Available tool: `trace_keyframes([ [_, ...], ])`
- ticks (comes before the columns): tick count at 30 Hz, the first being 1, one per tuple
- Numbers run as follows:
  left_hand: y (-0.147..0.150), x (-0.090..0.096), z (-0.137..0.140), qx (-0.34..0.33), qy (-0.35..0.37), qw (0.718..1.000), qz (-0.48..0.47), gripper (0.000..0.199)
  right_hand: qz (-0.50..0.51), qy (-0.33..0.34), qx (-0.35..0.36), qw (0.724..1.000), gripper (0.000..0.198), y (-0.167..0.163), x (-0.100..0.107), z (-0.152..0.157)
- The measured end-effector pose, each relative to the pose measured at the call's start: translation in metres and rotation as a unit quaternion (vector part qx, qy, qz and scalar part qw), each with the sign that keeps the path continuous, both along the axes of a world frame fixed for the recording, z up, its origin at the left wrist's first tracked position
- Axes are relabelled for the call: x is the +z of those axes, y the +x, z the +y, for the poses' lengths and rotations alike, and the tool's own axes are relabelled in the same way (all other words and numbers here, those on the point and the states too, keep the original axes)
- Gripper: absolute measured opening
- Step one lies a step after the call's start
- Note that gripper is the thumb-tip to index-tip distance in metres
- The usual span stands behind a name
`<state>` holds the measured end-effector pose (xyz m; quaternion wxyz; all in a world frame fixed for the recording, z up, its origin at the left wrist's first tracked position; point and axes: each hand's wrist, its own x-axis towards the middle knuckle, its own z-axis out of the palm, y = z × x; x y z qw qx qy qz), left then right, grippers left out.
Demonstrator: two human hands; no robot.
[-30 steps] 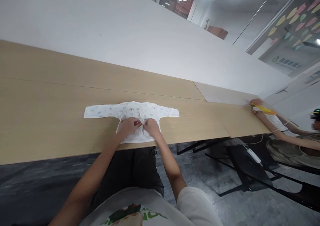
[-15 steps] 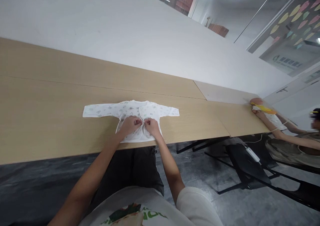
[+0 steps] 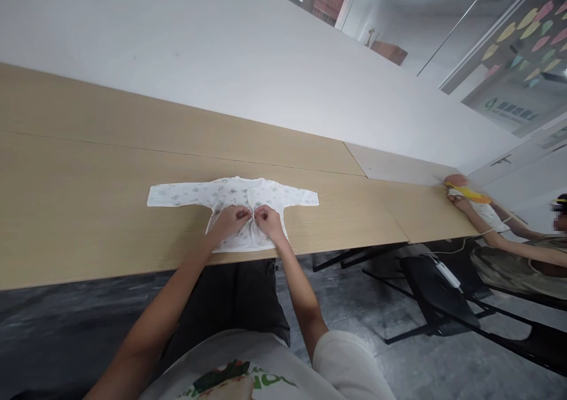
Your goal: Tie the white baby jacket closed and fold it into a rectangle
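Baby shirt [image 3: 268, 196]: long-sleeved, white, with a small scattered print; laid out front side up on a long wood-toned table [image 3: 88, 211], neckline toward the wall, hem just beside the table's near edge; left sleeve [image 3: 177, 195] and right sleeve [image 3: 302, 197] spread straight out to either side, left and right as seen from the camera; lower front slightly rucked between the hands

Left hand [image 3: 228, 221]: set over the lower front of the baby shirt, left of the front opening; fingers curled, thumb and fingertips drawn together, pinching cloth at the opening

Right hand [image 3: 269, 223]: just beside the left, fingertips nearly meeting; likewise curled and pinching cloth at the opening; any fastener between the fingertips too small to tell

Surroundings: plain white wall [image 3: 133, 39] behind the table; glazed window above, with leaf-shaped stickers [image 3: 529, 31] at upper right; brown box [image 3: 390, 52] beyond the glass

Far right, well apart: co-worker's hand [image 3: 463, 204] at a doll [image 3: 456, 181] in yellow and white, lying at the table's far end; exact grip too small to tell

Below, at right: black folding chair [image 3: 434, 296], bearing a white power strip [image 3: 448, 274] with cable; grey mottled floor [image 3: 354, 293] beneath
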<state>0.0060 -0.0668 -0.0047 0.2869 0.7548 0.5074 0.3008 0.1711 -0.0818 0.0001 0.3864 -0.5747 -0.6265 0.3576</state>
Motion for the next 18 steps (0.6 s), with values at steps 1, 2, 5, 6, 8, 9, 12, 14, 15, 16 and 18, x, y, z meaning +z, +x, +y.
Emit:
trace_keyframes([
  [1,-0.0005,0.0022,-0.0014,0.000,-0.007,1.000,-0.007,0.030,0.009,0.001,0.005,1.000,0.017,0.0000,-0.0009,0.0010],
  [2,-0.0010,0.0041,-0.0029,0.002,-0.014,1.000,-0.014,0.030,0.018,0.000,0.009,1.000,0.017,-0.0001,-0.0019,0.0020],
  [5,-0.0015,0.0072,-0.0060,0.011,-0.033,0.999,-0.037,0.032,0.033,-0.008,0.015,0.999,0.012,-0.0007,-0.0049,0.0050],
  [6,-0.0015,0.0072,-0.0064,0.015,-0.037,0.998,-0.045,0.032,0.035,-0.011,0.015,0.999,0.010,-0.0011,-0.0059,0.0057],
  [8,-0.0011,0.0060,-0.0064,0.024,-0.045,0.997,-0.057,0.031,0.032,-0.015,0.014,0.999,0.009,-0.0019,-0.0074,0.0064],
  [9,-0.0009,0.0052,-0.0063,0.027,-0.048,0.997,-0.060,0.031,0.029,-0.015,0.014,0.999,0.010,-0.0024,-0.0079,0.0064],
  [12,-0.0002,0.0038,-0.0060,0.033,-0.055,0.996,-0.054,0.030,0.021,-0.016,0.010,1.000,0.012,-0.0037,-0.0080,0.0059],
  [14,0.0002,0.0041,-0.0063,0.033,-0.057,0.997,-0.047,0.032,0.018,-0.015,0.007,1.000,0.014,-0.0046,-0.0071,0.0055],
  [15,0.0005,0.0045,-0.0067,0.034,-0.057,0.997,-0.044,0.033,0.016,-0.013,0.007,1.000,0.015,-0.0050,-0.0064,0.0054],
  [16,0.0007,0.0050,-0.0071,0.034,-0.056,0.997,-0.043,0.034,0.014,-0.010,0.007,1.000,0.017,-0.0053,-0.0056,0.0052],
  [18,0.0010,0.0063,-0.0080,0.036,-0.055,0.997,-0.040,0.035,0.011,-0.007,0.008,1.000,0.019,-0.0059,-0.0040,0.0048],
])
